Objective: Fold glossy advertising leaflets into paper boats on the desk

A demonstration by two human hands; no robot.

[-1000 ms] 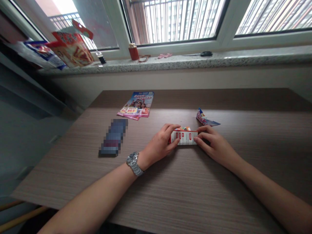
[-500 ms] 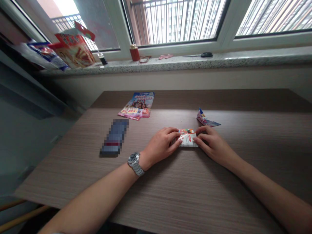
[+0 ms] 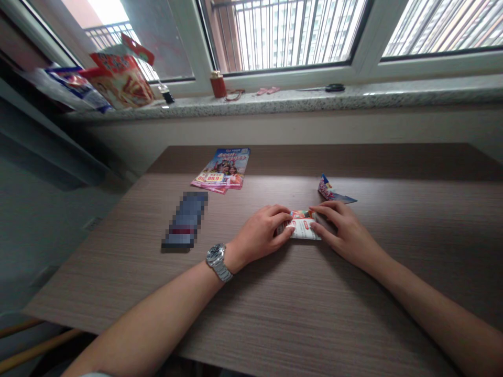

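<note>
A small folded sheet of printed paper point(image 3: 303, 229), white with an orange and green strip along its far edge, lies on the table between my hands. My left hand point(image 3: 262, 230), with a metal watch on the wrist, grips its left end between fingers and thumb. At the right end my right hand point(image 3: 341, 226) holds the paper, its fingertips on the far edge and the thumb on the white face. Just beyond my right hand stands a folded colourful paper piece point(image 3: 330, 192) with pointed ends.
Printed flyers point(image 3: 226, 168) lie at the back left of the table point(image 3: 251, 309), with a pixelated dark phone-like object point(image 3: 185, 220) nearer me. On the windowsill point(image 3: 283, 103) are snack bags point(image 3: 121, 81), a red container point(image 3: 217, 85) and scissors point(image 3: 334, 88).
The fingers of my right hand have shifted slightly left along the paper's far edge. The coloured strip looks narrower and the white part a little nearer to me.
</note>
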